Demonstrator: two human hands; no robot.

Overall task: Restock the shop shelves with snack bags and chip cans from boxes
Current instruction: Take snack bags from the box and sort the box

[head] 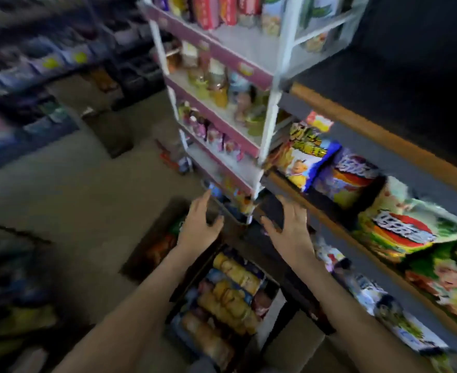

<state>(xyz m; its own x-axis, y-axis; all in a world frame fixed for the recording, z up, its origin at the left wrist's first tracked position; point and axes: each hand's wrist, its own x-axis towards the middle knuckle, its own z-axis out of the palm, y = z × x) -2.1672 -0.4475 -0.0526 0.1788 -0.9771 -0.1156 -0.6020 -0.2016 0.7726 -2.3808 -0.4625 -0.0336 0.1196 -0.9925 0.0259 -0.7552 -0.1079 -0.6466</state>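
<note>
- Reaching forward side by side, the left hand [199,227] and the right hand [289,230] are hovering above the floor stock; the whole view is blurring heavily.
- Left hand: fingers are lying straight and spread, thumb out, grasping nothing.
- Right hand: fingers are likewise spreading wide and loose, released, holding nothing; whether its fingertips are touching the dark shelf end behind them cannot be told.
- Open dark-walled cardboard box [188,278]: sitting on the floor directly below and between the forearms.
- Blue-and-yellow cylindrical chip cans [232,292]: lying on their sides in rows, filling that box.
- Second open dark box [152,246]: standing just left of the first, under the left wrist, showing orange and green packaging; contents are too blurred to name.
- White-framed display rack with pink shelf edges [269,125]: rising ahead of the hands, carrying bottles and small packets on several tiers.
- Dark shelf with a tan wooden front edge [383,138]: running along the right.
- Yellow-and-blue snack bag [302,160], purple snack bag [348,176] and green snack bag [405,230]: standing in a row on the tier beneath it.
- Grey-brown floor [73,197]: lying open to the left.
</note>
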